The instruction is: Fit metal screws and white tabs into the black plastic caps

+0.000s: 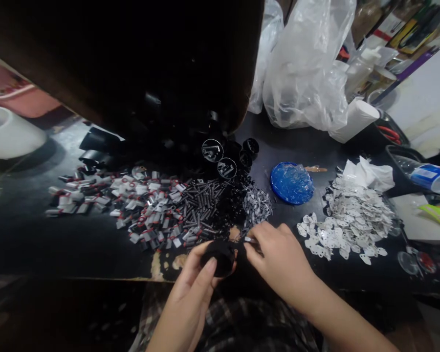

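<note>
My left hand (190, 288) is closed around a round black plastic part (220, 256) near the table's front edge. My right hand (278, 256) pinches a small silvery metal piece (250, 240) and holds it against that black part. Just beyond my hands lie a heap of small dark springs (198, 205), a pile of small metal tabs (256, 205), and several white-and-red clip parts (132, 195). A few round black cups (220, 156) stand behind the springs.
A larger pile of flat silvery plates (352, 220) lies to the right, a blue lid (291, 183) behind it. Clear plastic bags (308, 73) stand at the back, a big dark box (150, 63) at upper left, a white bowl (7, 132) far left, a bottle (429, 177) far right.
</note>
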{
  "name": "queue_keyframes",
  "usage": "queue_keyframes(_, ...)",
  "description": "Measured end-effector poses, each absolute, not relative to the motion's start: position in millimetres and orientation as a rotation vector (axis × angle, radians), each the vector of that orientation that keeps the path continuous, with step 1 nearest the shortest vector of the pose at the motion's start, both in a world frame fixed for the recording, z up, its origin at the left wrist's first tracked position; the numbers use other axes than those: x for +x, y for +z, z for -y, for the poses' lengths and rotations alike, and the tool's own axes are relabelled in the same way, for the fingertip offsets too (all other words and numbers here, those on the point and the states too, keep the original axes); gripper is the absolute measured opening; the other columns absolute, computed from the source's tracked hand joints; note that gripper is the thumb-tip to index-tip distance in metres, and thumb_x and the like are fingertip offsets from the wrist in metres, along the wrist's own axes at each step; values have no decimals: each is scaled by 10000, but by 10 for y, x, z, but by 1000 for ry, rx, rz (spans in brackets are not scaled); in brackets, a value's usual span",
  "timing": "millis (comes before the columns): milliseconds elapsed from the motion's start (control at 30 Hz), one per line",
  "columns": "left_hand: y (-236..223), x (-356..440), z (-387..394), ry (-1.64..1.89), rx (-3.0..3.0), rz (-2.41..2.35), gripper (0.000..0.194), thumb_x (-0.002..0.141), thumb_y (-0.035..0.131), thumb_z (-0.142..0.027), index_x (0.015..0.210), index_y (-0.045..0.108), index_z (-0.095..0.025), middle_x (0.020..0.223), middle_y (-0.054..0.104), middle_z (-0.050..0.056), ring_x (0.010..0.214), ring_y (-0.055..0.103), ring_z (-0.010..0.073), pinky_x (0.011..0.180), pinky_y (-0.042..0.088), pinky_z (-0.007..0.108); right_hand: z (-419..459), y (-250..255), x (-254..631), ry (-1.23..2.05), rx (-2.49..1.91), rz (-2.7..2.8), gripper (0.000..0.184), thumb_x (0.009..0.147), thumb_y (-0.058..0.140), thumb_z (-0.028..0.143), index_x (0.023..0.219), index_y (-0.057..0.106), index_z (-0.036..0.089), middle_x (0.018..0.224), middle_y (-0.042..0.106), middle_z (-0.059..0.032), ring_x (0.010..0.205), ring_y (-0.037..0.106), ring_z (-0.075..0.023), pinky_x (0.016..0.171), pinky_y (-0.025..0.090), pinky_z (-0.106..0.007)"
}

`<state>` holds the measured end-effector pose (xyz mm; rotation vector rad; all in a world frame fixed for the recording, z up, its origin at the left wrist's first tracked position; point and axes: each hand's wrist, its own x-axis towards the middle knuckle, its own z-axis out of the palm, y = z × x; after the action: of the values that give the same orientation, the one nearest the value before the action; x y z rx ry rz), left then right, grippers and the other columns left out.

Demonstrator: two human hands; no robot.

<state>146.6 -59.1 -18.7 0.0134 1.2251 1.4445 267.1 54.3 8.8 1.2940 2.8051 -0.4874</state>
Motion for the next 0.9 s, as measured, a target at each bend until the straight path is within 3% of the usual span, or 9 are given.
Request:
queue_keyframes(167,-171,1440,561,1506,-5,-1199,318,847,653,-326,1162,614,-299,1168,688,16,1100,605,204,932,495,296,-559,22,2619,-381,1181,-2876,95,833,557,142,763,618,163,746,672,-48,682,576,-195,709,327,-350)
queue_keyframes(400,-156,1514,515,1528,-38,-1134,288,837,676,-291,1122,650,-319,1208,673,-16,1173,569,189,926,499,243,-476,52,2708,-937,1180,-3149,50,823,601,128,826,621,173,801,660,-2,704,537,-149,736,324,-310)
queue_keyframes(600,-158,1531,504,1589,-104,-997,181,867,636,-274,1035,699,-257,1154,705,29,1117,614,211,956,510,334,-446,130,2746,-1240,1336,-3047,54,866,611,178,819,629,197,793,643,7,730,522,-151,733,344,-298)
queue_keyframes(700,-152,1527,507,1590,-93,-1000,196,866,637,-288,1053,694,-269,1146,709,21,1117,616,203,957,508,323,-440,168,2746,-1386,1303,-3060,81,856,621,163,785,598,194,750,625,19,715,532,-140,717,359,-286)
queue_keyframes(900,-198,1595,550,1505,-37,-1112,311,788,734,-299,1089,669,-343,1105,714,-36,1082,635,183,907,518,263,-412,146,2740,-1048,1197,-3304,80,844,598,93,837,634,164,737,625,1,673,533,-137,714,327,-325)
